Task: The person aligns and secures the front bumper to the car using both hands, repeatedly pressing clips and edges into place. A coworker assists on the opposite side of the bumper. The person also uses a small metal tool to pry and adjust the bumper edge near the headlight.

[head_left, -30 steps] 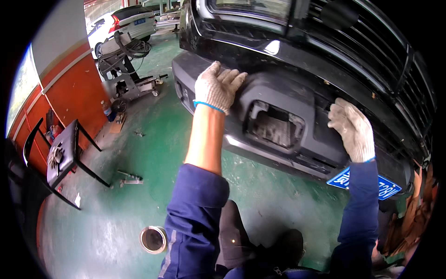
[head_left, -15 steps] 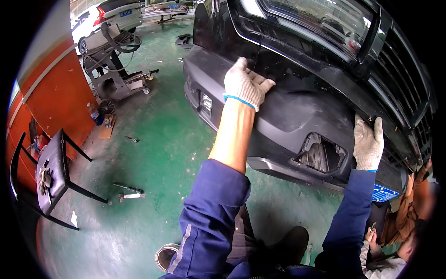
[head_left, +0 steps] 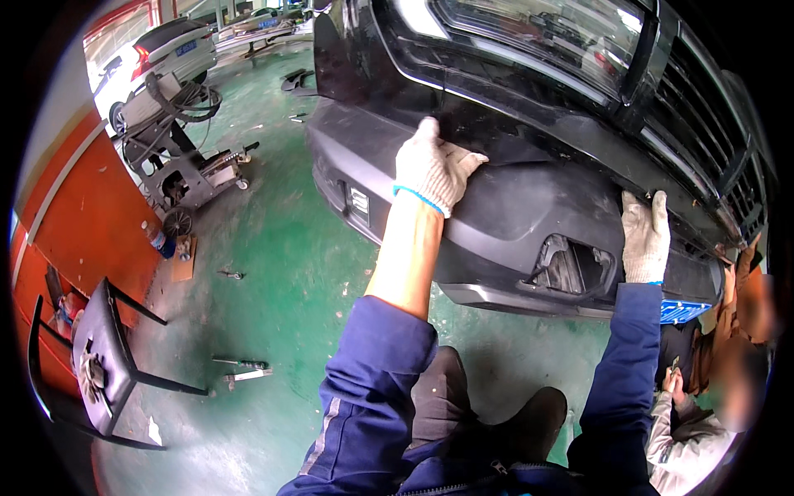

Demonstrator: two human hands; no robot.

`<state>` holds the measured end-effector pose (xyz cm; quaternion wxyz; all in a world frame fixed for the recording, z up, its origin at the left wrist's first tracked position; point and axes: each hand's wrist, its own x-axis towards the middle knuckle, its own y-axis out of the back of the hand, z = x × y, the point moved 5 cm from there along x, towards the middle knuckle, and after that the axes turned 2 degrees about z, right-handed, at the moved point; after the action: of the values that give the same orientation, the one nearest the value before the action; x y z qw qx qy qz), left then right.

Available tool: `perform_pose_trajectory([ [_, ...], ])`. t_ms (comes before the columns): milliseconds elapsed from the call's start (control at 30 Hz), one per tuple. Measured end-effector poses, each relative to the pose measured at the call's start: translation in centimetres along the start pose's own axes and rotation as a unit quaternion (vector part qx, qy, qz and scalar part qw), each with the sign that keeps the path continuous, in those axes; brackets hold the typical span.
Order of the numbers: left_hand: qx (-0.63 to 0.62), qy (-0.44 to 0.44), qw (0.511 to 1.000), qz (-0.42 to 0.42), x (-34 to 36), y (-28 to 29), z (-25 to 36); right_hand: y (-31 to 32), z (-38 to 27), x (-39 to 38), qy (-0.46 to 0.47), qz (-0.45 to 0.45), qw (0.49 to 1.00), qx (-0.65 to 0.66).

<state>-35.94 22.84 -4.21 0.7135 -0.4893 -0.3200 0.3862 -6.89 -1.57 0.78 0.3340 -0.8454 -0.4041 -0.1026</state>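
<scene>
A large dark grey plastic bumper [head_left: 529,198] spans the front of a black vehicle [head_left: 504,124], with a gap along its upper edge. My left hand [head_left: 432,172], in a white knitted glove with blue cuff trim, grips that upper edge left of the middle; its thumb points up and some fingertips are hidden. My right hand [head_left: 645,238], gloved alike, holds the edge farther right, above a blue licence plate [head_left: 683,311]. Between my hands, lower on the bumper, is an open lamp recess [head_left: 571,263].
Two people crouch at right: one in brown sleeves [head_left: 708,343] reaches the bumper's end, another in a pale jacket [head_left: 691,446] holds something small. At left stand a black chair [head_left: 112,364] with gloves on it and a wheeled machine [head_left: 190,169]. A screwdriver [head_left: 241,362] lies on the green floor.
My view has shifted slightly, and the left-side floor objects sit differently in it. Both hands keep their places on the bumper's upper edge. More of my knees shows below.
</scene>
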Motion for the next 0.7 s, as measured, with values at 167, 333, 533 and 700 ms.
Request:
perform_pose_trajectory([
  [167, 0.000, 0.024, 0.998, 0.063, 0.7, -0.6, 0.1, -0.7, 0.1, -0.6, -0.008, 0.003, 1.000, 0.008],
  [333, 0.062, 0.066, 0.994, 0.060, 1.7, -0.5, 0.1, -0.6, 0.7, -0.1, -0.008, 0.016, 0.999, 0.032],
  [533, 0.026, 0.070, 0.996, 0.048, 0.6, -2.0, -0.8, 0.6, 1.0, 1.1, -0.011, 0.000, 0.998, 0.062],
  [700, 0.080, 0.071, 0.992, 0.072, 2.6, 0.2, -0.3, 0.1, 1.9, 0.3, -0.026, -0.007, 0.998, 0.065],
])
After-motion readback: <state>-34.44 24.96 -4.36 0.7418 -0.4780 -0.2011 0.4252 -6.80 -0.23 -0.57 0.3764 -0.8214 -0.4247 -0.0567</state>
